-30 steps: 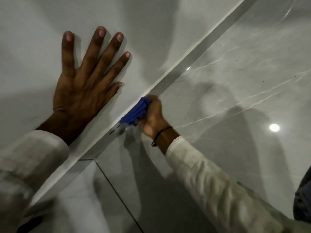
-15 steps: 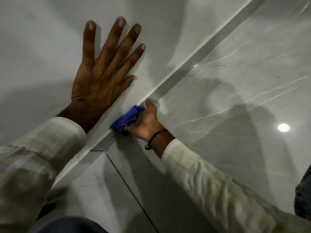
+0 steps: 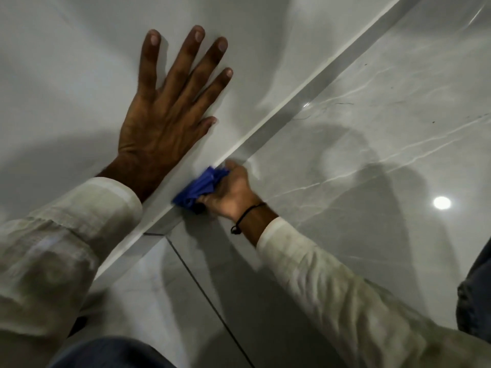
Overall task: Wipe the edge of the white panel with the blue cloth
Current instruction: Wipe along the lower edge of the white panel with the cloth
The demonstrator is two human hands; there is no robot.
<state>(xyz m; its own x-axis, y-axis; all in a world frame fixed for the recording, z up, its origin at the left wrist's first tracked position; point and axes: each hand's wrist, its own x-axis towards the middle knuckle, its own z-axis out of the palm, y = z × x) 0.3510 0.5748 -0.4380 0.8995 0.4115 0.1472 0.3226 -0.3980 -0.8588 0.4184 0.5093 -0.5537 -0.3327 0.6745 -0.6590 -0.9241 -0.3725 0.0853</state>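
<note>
A large white panel [image 3: 69,83] fills the upper left, and its pale edge [image 3: 279,110] runs diagonally from lower left to upper right. My left hand [image 3: 170,112] lies flat on the panel's face with fingers spread. My right hand [image 3: 233,192] is closed around a bunched blue cloth [image 3: 199,191] and presses it against the panel's edge, just below my left wrist. Part of the cloth is hidden inside my fist.
Glossy grey marble floor tiles [image 3: 385,144] lie to the right and below the panel, with a dark grout line [image 3: 210,301] and a bright lamp reflection [image 3: 441,202]. My knees in dark trousers [image 3: 111,354] show at the bottom and at the right edge.
My right hand with the cloth has slid a little down along the edge toward me. My left hand stays flat on the panel; the camera has shifted.
</note>
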